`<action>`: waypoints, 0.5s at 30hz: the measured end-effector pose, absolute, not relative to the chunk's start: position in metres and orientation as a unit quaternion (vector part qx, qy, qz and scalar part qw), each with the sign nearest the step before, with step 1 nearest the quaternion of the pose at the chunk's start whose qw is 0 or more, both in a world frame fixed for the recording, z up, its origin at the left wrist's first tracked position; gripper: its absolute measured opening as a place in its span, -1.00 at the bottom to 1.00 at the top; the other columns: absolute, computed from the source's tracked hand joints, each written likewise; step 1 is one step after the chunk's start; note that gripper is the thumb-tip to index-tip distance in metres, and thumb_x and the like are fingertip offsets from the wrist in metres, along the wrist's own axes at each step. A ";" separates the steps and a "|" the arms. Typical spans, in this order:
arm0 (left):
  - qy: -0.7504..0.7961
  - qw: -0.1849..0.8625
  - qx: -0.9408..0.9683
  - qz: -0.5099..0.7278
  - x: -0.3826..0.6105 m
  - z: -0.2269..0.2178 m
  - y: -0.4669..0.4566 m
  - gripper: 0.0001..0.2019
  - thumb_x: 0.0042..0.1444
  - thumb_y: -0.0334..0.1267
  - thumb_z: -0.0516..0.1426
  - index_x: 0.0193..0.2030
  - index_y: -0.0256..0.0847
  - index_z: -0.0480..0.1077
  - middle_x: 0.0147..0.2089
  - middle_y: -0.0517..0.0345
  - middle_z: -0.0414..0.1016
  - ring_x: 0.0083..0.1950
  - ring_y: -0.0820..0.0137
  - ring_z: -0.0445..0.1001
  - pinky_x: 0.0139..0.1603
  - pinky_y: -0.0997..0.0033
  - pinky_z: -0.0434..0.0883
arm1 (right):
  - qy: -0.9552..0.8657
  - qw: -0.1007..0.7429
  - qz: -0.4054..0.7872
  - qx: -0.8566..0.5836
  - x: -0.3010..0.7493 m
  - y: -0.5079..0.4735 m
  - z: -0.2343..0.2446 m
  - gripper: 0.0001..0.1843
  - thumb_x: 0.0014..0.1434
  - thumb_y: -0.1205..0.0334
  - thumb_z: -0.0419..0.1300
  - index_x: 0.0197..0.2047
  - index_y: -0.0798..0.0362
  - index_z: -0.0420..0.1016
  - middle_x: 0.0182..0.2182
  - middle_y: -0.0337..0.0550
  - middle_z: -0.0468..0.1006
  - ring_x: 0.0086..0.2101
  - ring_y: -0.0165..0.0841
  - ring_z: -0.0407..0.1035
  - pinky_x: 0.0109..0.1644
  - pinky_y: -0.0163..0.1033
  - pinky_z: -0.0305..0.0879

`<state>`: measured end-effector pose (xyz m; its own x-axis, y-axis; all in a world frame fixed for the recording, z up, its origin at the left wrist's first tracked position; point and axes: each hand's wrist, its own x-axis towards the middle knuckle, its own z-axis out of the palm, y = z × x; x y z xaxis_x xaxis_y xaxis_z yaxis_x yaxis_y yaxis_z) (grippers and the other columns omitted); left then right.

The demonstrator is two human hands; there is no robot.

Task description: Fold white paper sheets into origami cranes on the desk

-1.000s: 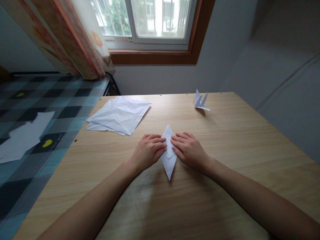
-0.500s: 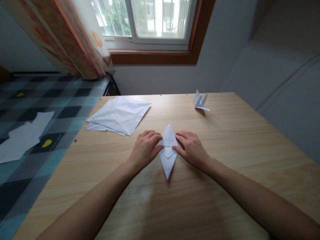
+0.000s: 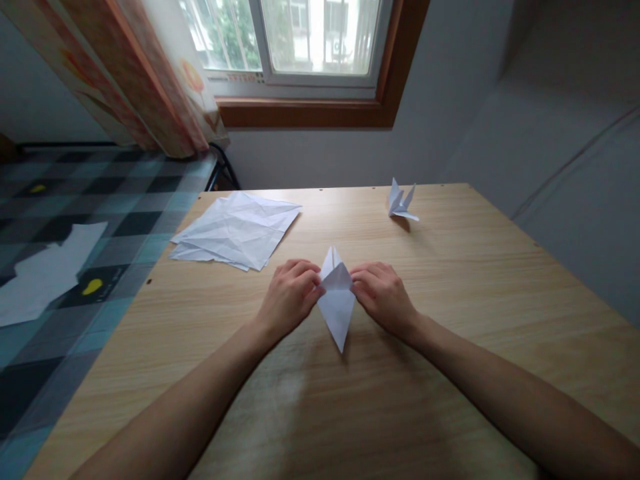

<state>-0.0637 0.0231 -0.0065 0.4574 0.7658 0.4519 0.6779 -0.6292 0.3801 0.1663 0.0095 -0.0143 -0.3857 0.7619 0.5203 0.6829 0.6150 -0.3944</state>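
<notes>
A white folded paper point(image 3: 339, 308), shaped like a long diamond, is held between my two hands just above or on the wooden table. Its lower point faces me, and a split tip shows at its far end. My left hand point(image 3: 293, 292) pinches the left corner with thumb and fingers. On the opposite corner, my right hand point(image 3: 383, 292) has its thumb and fingers closed in the same way. Whether the paper's underside touches the table cannot be told.
Creased white sheets point(image 3: 243, 230) lie stacked at the table's far left. A folded paper crane point(image 3: 401, 201) stands near the back edge of the table point(image 3: 500, 320). More white paper point(image 3: 47, 277) rests on the checked bedcover point(image 3: 145, 217) to the left. Behind are a window point(image 3: 320, 40) and curtain point(image 3: 145, 73).
The far flap of the folded paper has come up and a smooth face has replaced the layered band in its middle. Both thumbs have shifted outward to the side corners.
</notes>
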 end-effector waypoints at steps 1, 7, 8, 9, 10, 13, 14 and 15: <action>0.419 0.076 0.853 0.302 -0.063 -0.005 0.022 -0.91 0.18 -0.32 0.16 -0.35 -0.17 0.46 -0.11 0.07 0.58 0.01 0.22 0.44 0.07 0.11 0.38 | -0.832 0.346 0.056 -0.429 0.167 0.010 -0.015 -0.85 0.24 0.41 0.17 -0.28 0.04 0.55 -0.20 -0.10 0.65 -0.15 -0.22 0.46 0.00 -0.09 0.30; 0.395 0.136 0.874 0.249 -0.064 0.005 0.018 -0.89 0.08 -0.33 0.11 -0.33 -0.17 0.48 -0.12 0.10 0.58 -0.04 0.23 0.45 0.06 0.12 0.34 | -0.859 0.309 0.065 -0.403 0.168 0.010 -0.019 -0.76 0.16 0.48 0.13 -0.37 0.03 0.59 -0.24 -0.12 0.68 -0.19 -0.25 0.49 -0.01 -0.09 0.32; 0.395 0.144 0.874 0.245 -0.064 0.007 0.017 -0.87 0.10 -0.29 0.10 -0.34 -0.17 0.48 -0.11 0.10 0.58 -0.03 0.23 0.45 0.06 0.12 0.34 | -0.860 0.305 0.064 -0.403 0.168 0.010 -0.019 -0.75 0.16 0.48 0.12 -0.38 0.03 0.59 -0.24 -0.12 0.68 -0.19 -0.25 0.50 0.00 -0.09 0.33; 0.395 0.150 0.874 0.241 -0.064 0.008 0.017 -0.83 0.15 -0.24 0.08 -0.35 -0.17 0.48 -0.10 0.10 0.58 -0.03 0.22 0.45 0.06 0.11 0.33 | -0.861 0.305 0.062 -0.402 0.168 0.010 -0.019 -0.75 0.16 0.47 0.12 -0.38 0.03 0.60 -0.25 -0.12 0.68 -0.19 -0.25 0.50 0.00 -0.09 0.33; 0.396 0.153 0.873 0.239 -0.064 0.009 0.017 -0.78 0.19 -0.19 0.05 -0.36 -0.16 0.48 -0.10 0.10 0.58 -0.03 0.22 0.45 0.06 0.11 0.33 | -0.862 0.304 0.059 -0.402 0.168 0.010 -0.018 -0.75 0.15 0.47 0.12 -0.39 0.03 0.60 -0.25 -0.12 0.68 -0.19 -0.25 0.50 0.01 -0.09 0.34; 0.409 0.133 0.874 0.229 -0.063 0.006 0.017 -0.73 0.22 -0.05 0.10 -0.37 -0.17 0.45 -0.10 0.07 0.58 -0.02 0.20 0.45 0.05 0.09 0.32 | -0.866 0.307 0.045 -0.392 0.168 0.008 -0.017 -0.78 0.15 0.45 0.13 -0.40 0.05 0.58 -0.24 -0.09 0.68 -0.19 -0.22 0.50 0.00 -0.07 0.36; 0.410 0.120 0.877 0.222 -0.063 0.005 0.017 -0.74 0.18 -0.02 0.15 -0.35 -0.17 0.44 -0.08 0.06 0.57 -0.01 0.18 0.44 0.05 0.09 0.32 | -0.870 0.306 0.040 -0.385 0.167 0.008 -0.017 -0.79 0.14 0.45 0.14 -0.39 0.07 0.58 -0.22 -0.06 0.68 -0.17 -0.20 0.50 0.01 -0.06 0.36; 0.408 0.108 0.881 0.214 -0.062 0.004 0.017 -0.74 0.13 -0.01 0.19 -0.33 -0.17 0.43 -0.06 0.04 0.56 0.01 0.16 0.43 0.06 0.08 0.32 | -0.874 0.305 0.036 -0.376 0.167 0.007 -0.017 -0.81 0.13 0.45 0.14 -0.36 0.09 0.57 -0.18 -0.03 0.67 -0.14 -0.18 0.50 0.03 -0.05 0.37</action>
